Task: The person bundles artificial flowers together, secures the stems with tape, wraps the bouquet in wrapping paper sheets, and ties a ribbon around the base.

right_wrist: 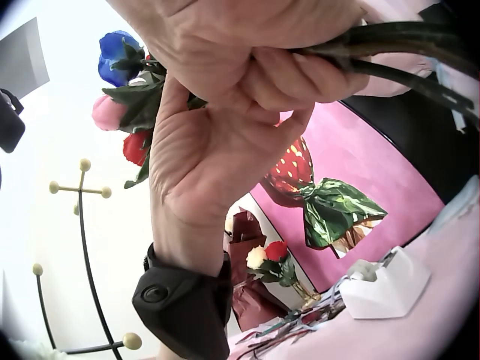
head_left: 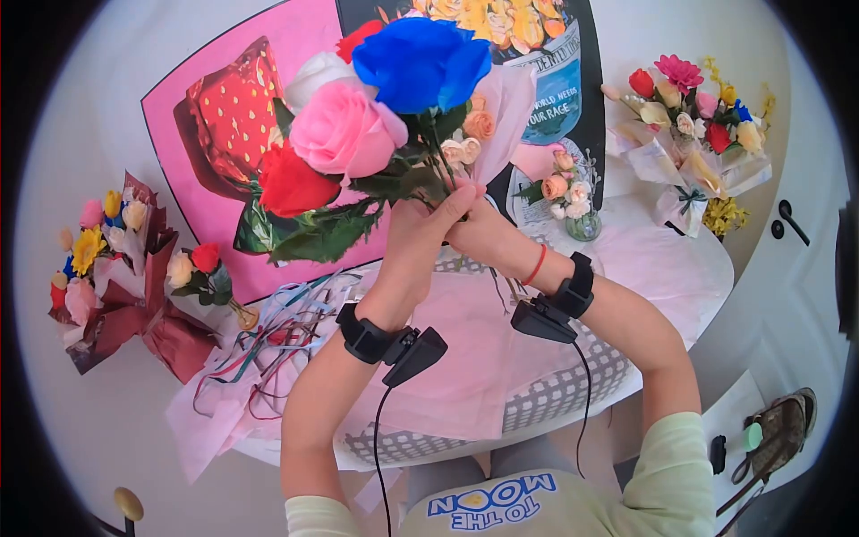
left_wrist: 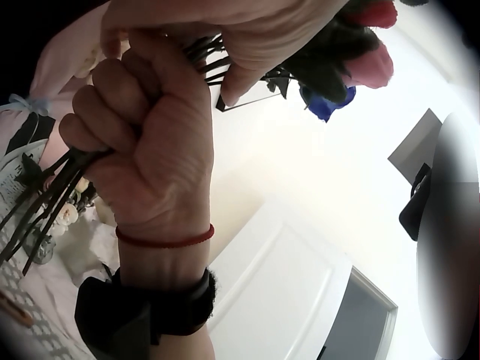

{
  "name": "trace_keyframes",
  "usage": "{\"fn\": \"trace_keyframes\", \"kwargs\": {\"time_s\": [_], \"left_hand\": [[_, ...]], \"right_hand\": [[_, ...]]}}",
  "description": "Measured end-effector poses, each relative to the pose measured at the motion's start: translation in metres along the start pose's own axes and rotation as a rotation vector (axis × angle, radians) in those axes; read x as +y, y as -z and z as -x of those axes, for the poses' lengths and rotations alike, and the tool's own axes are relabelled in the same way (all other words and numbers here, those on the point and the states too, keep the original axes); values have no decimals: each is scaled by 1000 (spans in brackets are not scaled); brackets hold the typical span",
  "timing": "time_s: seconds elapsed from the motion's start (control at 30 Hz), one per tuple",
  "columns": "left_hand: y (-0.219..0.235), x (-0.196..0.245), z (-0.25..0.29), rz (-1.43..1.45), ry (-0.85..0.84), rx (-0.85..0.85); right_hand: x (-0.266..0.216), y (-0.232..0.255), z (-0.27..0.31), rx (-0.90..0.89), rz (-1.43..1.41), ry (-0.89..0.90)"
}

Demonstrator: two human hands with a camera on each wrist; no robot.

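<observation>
Both hands grip a bunch of roses by its stems, held up over the table. A blue rose (head_left: 420, 67) tops it, with a pink rose (head_left: 347, 130), red rose (head_left: 295, 182), white rose (head_left: 319, 88) and green leaves around. My right hand (left_wrist: 150, 127), above a red string bracelet (left_wrist: 165, 240), is fisted round the dark stems (left_wrist: 45, 206), whose ends stick out below. Just above it my left hand (head_left: 416, 237) wraps the stems, its thumb lying across them. In the right wrist view its fingers (right_wrist: 300, 124) reach toward the right hand.
Pink sheets (head_left: 447, 376) and tangled ribbons (head_left: 277, 345) cover the table beside a white tape dispenser (right_wrist: 386, 285). Wrapped bouquets (head_left: 148, 304) (head_left: 698, 152) stand left and right. Small vases (head_left: 583, 224) (head_left: 248, 316) hold flowers. Paintings (head_left: 170, 89) lean behind.
</observation>
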State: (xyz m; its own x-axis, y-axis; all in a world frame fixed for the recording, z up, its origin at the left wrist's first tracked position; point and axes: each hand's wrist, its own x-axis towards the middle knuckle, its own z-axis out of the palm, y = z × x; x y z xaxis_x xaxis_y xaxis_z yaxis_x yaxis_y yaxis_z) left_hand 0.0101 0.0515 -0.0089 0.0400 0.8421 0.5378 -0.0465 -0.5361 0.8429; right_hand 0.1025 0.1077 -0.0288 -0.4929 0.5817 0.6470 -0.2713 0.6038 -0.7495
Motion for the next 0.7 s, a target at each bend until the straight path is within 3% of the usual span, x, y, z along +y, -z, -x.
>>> {"fn": "trace_keyframes", "kwargs": {"time_s": [0.03, 0.1, 0.3, 0.37, 0.4, 0.43, 0.53, 0.6, 0.7], "left_hand": [[0, 0, 1, 17, 7, -2], [1, 2, 3, -25, 4, -19], [7, 8, 2, -69, -17, -61], [11, 9, -2, -83, 14, -110], [11, 9, -4, -54, -50, -102], [11, 10, -5, -26, -114, -94], [18, 11, -6, -21, -89, -101], [23, 11, -6, -7, -96, -118], [24, 14, -4, 65, -94, -127]], "right_hand": [[-5, 0, 2, 6, -4, -1], [-23, 2, 7, -42, 106, -215], [-22, 15, 17, -170, 28, -46], [-4, 19, 20, -144, 18, 6], [4, 21, 22, -113, 13, 59], [2, 22, 24, -118, 10, 58], [1, 26, 29, -129, -76, -62], [7, 32, 31, -263, -214, -188], [7, 33, 34, -241, -143, -194]]}}
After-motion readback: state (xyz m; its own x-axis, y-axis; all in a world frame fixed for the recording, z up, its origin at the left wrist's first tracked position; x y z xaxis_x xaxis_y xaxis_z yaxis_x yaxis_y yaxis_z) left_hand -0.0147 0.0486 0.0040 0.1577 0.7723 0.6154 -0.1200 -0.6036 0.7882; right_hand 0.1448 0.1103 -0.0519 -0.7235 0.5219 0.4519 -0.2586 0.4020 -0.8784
